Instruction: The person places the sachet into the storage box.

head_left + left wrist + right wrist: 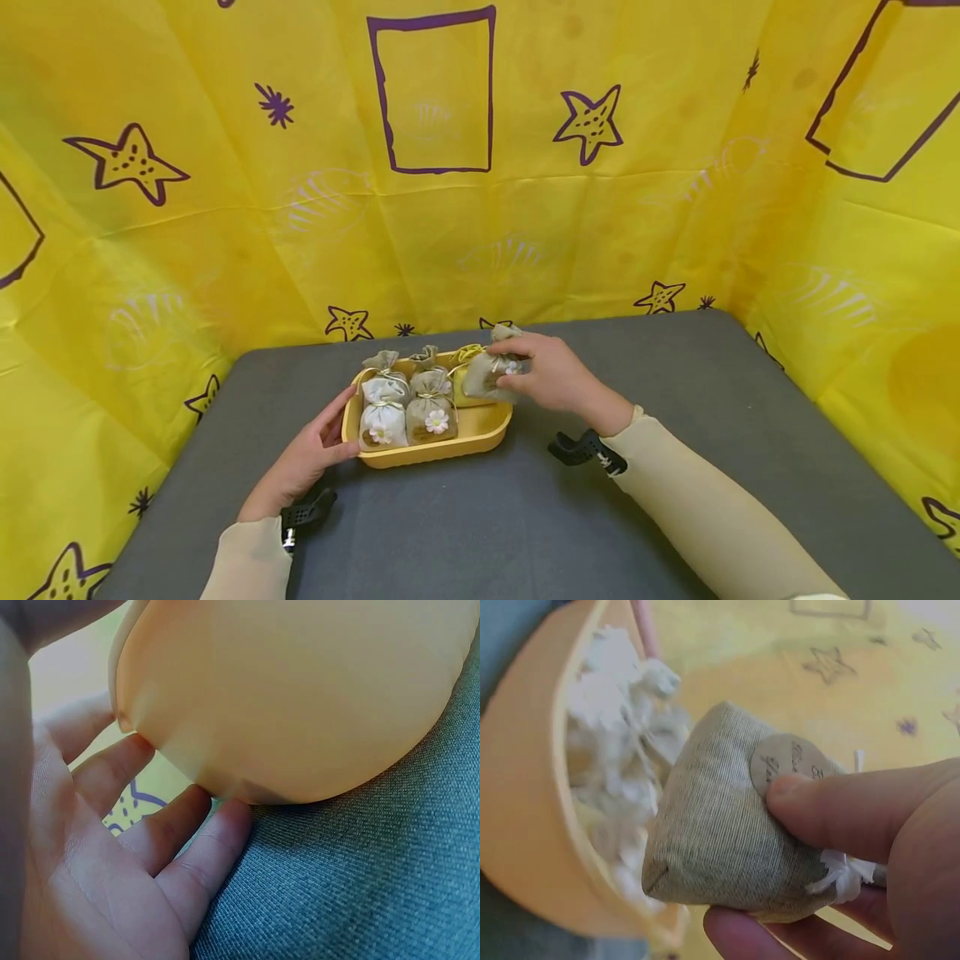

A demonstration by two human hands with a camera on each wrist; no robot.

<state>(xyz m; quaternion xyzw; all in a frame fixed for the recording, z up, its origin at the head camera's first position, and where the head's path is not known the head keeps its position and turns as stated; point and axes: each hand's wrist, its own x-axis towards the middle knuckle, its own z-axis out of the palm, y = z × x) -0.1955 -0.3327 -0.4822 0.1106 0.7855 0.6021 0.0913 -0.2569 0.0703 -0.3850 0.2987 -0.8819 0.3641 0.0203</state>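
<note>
My right hand (551, 371) grips a small grey-beige linen drawstring pouch (712, 817) over the right end of a yellow plastic basket (442, 452). A round printed tag lies under the thumb in the right wrist view, and a white ribbon shows at the pouch's neck. My left hand (307, 450) holds the basket's left end, thumb toward the front and fingers spread along the outer wall. Inside, at the left, are a white pouch (384, 408) and a beige pouch (432, 407), each with a daisy. A yellow pouch (465, 392) is partly hidden behind the held one.
More beige pouches (384, 362) stand at the basket's back. The basket rests on a dark grey cloth-covered table (480, 525). Yellow printed fabric (450, 242) hangs behind the table and along both sides.
</note>
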